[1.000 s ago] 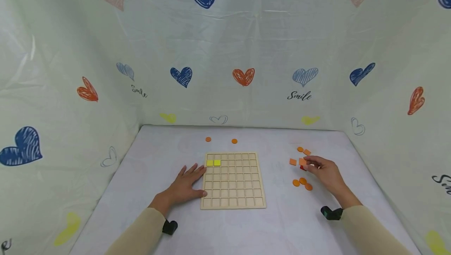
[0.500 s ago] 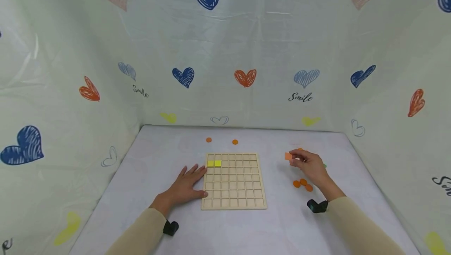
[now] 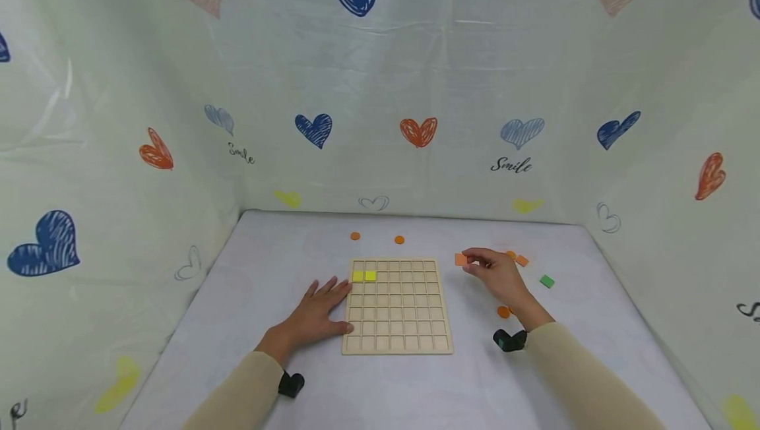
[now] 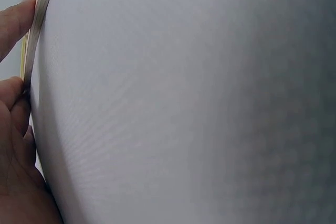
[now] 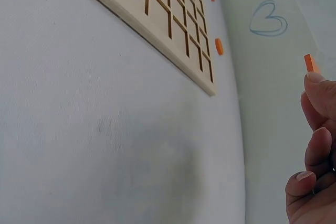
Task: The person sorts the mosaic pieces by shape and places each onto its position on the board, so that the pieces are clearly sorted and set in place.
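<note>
Between thumb and fingers of my right hand [image 3: 501,279], a small orange square tile [image 3: 460,259] is pinched, held off the table to the right of the wooden grid board [image 3: 396,313]. The right wrist view shows the same tile [image 5: 309,63] edge-on at the fingertips. My left hand [image 3: 313,316] lies with spread fingers along the board's left edge, its thumb and fingertips touching it. Two yellow square tiles [image 3: 364,276] sit side by side at the left of the board's second row from the back. The other visible cells hold no tiles.
Two orange round pieces [image 3: 400,240] lie behind the board. Right of it are an orange tile [image 3: 522,260], a green tile [image 3: 547,281] and an orange disc [image 3: 503,312], with more pieces partly hidden by the right hand. A printed curtain [image 3: 368,74] surrounds the white table.
My right hand has picked up the orange tile from the pile at the right and carried it left toward the board. The green tile has come into view. My left hand stays put.
</note>
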Available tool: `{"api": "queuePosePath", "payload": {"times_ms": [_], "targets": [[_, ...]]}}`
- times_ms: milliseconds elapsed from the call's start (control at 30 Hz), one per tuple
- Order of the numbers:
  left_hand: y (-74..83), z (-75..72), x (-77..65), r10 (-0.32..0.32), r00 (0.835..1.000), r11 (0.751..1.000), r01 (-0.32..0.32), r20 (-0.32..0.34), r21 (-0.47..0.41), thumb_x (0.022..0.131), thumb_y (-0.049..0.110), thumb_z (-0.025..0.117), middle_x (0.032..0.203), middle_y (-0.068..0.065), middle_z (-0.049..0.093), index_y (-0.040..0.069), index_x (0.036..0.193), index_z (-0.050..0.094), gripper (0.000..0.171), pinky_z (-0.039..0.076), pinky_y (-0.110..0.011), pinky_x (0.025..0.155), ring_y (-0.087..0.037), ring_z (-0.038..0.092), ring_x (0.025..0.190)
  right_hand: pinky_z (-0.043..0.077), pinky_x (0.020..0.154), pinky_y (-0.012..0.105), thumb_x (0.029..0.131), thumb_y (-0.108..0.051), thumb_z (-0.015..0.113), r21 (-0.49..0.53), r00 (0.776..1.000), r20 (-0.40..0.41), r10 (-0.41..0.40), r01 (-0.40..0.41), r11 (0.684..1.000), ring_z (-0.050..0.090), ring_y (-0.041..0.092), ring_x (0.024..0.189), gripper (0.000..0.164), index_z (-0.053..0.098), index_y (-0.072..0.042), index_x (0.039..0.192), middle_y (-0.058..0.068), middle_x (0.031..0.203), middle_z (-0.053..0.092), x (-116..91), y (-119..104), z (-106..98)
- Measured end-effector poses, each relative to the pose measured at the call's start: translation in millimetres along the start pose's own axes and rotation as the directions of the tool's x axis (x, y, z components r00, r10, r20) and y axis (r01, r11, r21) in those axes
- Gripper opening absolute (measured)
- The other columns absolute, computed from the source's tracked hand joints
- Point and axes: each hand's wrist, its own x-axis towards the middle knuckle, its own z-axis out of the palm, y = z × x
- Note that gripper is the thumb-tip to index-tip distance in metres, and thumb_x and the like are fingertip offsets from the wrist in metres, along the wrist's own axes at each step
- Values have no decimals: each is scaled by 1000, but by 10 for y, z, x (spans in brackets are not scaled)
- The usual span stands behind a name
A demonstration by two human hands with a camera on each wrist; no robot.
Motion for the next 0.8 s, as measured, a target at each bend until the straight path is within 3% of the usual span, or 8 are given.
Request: {"api": "queuePosePath", "payload": {"times_ms": [800], "targets": [[2,-12,-13,13,1000,1000,-13,-3,-2,89,58,76,172,2,36,17,165,38,94,3,-52,135,-25,19,164,47,70,22,94,-13,80,69,994,50,-98,94,993,54,19,88,27,78,-10,121,4,103,75,140,-264,544]]}}
